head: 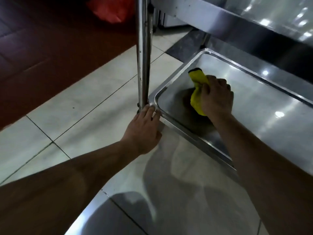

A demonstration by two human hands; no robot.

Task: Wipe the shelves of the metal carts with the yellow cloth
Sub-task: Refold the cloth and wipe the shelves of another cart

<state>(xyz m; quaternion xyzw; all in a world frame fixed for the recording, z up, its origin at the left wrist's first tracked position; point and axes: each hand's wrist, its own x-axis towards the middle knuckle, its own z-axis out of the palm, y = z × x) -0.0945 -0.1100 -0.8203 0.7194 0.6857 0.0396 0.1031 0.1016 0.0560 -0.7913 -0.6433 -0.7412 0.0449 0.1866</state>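
Note:
The yellow cloth [196, 89], bunched up with a dark edge at its far end, lies on the bottom shelf [264, 106] of the metal cart, near its left corner. My right hand [216, 97] grips the cloth and presses it onto the shelf. My left hand [144, 131] rests on the shelf's near left corner, fingers curled round the rim at the foot of the cart's upright post [144, 53]. A higher shelf [254, 19] of the cart overhangs at the top right.
Pale floor tiles [94, 97] surround the cart. A dark red mat [50, 48] covers the floor at the left, with a red object [108, 9] at the top. A dark stone strip [188, 44] runs behind the shelf corner.

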